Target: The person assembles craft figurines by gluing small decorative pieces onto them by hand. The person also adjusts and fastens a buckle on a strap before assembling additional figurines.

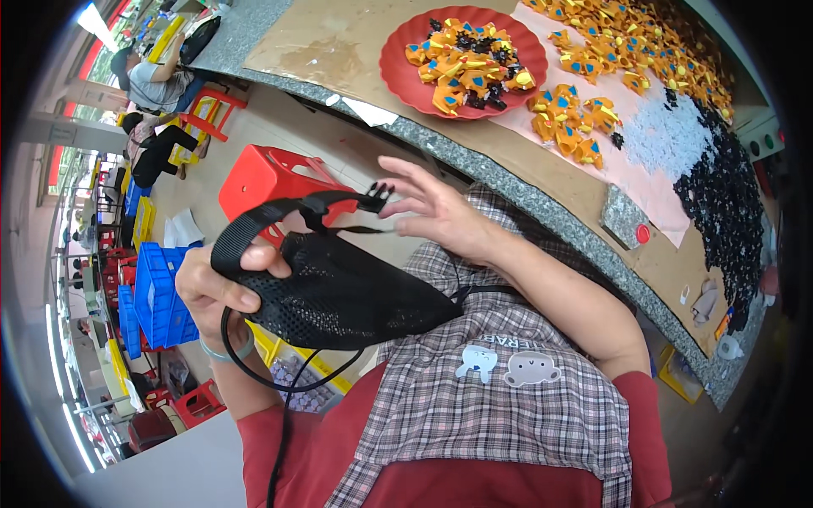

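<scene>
My left hand (222, 286) grips a black mesh pouch (343, 292) by its upper corner, thumb in front. A wide black webbing strap (241, 233) arches over the fingers. At the strap's far end a black plastic buckle (374, 198) hangs beside the fingertips of my right hand (436, 210). That hand is open with its fingers apart; whether they touch the buckle I cannot tell. Black cord (284, 388) loops down from the pouch past my left wrist. Behind the pouch is my checked apron (500, 415).
A stone-edged worktable (508, 182) bears a red scalloped plate (394, 72) of orange and black pieces, loose orange pieces (563, 118), white bits (665, 135) and a black heap (724, 203). A red stool (254, 182) and blue crates (161, 292) stand left; two people sit beyond.
</scene>
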Available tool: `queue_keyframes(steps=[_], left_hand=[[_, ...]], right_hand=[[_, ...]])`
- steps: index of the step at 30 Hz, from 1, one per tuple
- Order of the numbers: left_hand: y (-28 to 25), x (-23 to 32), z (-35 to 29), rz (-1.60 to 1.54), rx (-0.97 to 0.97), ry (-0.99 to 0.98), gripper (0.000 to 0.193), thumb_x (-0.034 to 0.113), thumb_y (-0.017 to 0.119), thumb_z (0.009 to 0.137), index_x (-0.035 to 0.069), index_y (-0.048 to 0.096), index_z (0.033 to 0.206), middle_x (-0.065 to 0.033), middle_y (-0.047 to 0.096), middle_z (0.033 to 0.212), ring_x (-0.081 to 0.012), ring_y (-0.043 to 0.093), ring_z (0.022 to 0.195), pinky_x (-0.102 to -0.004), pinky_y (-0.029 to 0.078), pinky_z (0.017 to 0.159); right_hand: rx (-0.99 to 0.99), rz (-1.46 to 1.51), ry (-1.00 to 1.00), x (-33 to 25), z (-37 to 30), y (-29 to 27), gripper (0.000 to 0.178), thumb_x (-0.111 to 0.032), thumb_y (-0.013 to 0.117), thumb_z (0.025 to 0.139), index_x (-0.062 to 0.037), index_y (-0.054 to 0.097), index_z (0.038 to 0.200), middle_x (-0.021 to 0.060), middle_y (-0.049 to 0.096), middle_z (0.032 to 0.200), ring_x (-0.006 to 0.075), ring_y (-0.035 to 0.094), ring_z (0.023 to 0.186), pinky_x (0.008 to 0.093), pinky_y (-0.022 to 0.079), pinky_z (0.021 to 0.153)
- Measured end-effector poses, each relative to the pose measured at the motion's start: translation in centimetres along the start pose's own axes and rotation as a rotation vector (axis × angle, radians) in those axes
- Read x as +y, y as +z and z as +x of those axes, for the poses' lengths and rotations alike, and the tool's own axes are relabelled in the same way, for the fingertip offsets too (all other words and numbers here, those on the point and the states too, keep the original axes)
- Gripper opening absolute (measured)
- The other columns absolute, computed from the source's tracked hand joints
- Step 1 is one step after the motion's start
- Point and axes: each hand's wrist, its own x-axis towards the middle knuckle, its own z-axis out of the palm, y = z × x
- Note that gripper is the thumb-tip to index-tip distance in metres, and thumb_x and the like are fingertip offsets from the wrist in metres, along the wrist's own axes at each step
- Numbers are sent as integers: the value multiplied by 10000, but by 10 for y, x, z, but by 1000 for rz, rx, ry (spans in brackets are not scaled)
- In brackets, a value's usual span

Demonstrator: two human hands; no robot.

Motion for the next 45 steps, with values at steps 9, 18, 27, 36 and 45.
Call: queue_keyframes(steps=[9,18,27,36,45], left_hand=[[-2,-9,-10,17,-9,-56,88,80,732,777,50,652,758,-205,705,944,-332,691,791,-433,564,720],[-1,-17,-7,1,-63,-124,121,91,749,752,37,642,742,-157,687,820,-320,665,783,-443,523,734],[15,-18,-1,6,-119,-155,203,-57,682,726,26,632,905,-115,645,863,-247,632,836,-339,510,726],[29,-30,-9,-214,-53,-451,697,-107,658,707,7,424,1354,-78,563,1002,-129,581,858,-225,450,724],[27,-29,11,-222,-250,-573,854,22,685,658,-13,327,1432,-96,548,1031,-152,579,865,-245,459,818]], right_hand=[[-7,138,47,-8,-13,-14,291,4,601,900,0,590,1192,56,671,887,58,553,630,199,472,596],[160,296,98,-56,-33,-34,257,-70,625,910,2,607,1156,8,628,822,-13,424,474,125,317,421],[156,-24,-379,-176,-69,-61,221,-78,631,895,3,655,1100,55,670,901,30,538,663,164,429,541],[87,-1306,-855,-211,-89,-75,155,41,682,745,-37,683,878,80,711,951,236,649,900,331,505,798],[205,-1124,-969,-203,-104,-87,152,69,678,732,-26,684,850,94,718,929,264,660,925,360,514,796]])
